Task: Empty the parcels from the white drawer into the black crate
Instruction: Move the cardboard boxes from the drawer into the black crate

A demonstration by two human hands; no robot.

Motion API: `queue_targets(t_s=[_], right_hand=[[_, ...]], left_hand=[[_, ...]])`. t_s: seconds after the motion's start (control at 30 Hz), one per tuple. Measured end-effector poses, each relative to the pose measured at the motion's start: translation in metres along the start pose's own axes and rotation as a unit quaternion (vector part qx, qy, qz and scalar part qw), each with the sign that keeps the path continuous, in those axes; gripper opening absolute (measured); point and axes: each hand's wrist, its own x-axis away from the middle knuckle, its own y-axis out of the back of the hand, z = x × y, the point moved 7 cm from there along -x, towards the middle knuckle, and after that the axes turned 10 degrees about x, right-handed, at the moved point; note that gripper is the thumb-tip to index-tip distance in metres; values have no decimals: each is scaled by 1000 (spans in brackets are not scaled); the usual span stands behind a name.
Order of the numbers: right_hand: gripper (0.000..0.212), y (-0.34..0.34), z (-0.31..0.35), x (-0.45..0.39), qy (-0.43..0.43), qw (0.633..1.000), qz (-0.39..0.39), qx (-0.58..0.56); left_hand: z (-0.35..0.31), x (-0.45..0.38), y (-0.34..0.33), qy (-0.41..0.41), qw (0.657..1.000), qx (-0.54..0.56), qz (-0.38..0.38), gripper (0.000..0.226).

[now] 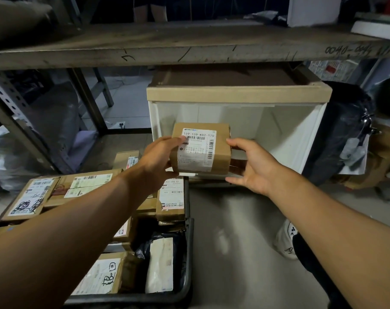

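The cardboard parcel [200, 149], a small rectangular carton with a white shipping label on its upper face, is held in the air at the front opening of the white drawer [310, 139], near frame centre. The left hand [160, 161] grips its left side, thumb on the label edge and fingers curled under the lower edge. The right hand [254, 166] is at the right side; its fingers are straight and spread, the thumb lies near the upper right edge, and whether the fingertips touch the carton cannot be determined.

Handling assessment: the carton appears stiff and light (one hand supports it without visible sag). The taped faces may be slippery, so grip across opposing side walls, with fingers under the base.

The drawer interior visible behind the parcel shows no further parcels, though the floor directly behind the carton is hidden. The black crate [189, 253] sits at 7 o'clock from the parcel, already holding several labelled cartons and a dark poly mailer [160, 264]. A grey shelf board [189, 45] runs overhead at 12 o'clock.
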Motion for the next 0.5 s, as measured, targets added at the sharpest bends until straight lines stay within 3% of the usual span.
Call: queue_targets(t_s=[0.3,0.5], right_hand=[[40,-95,-32,-3,-23,991,125,38],[41,-172,-65,-8,-49,985,152,70]], left_hand=[[-7,29,113,-32,996,-18,-82,34],[5,52,194,-15,993,-25,-118,28]])
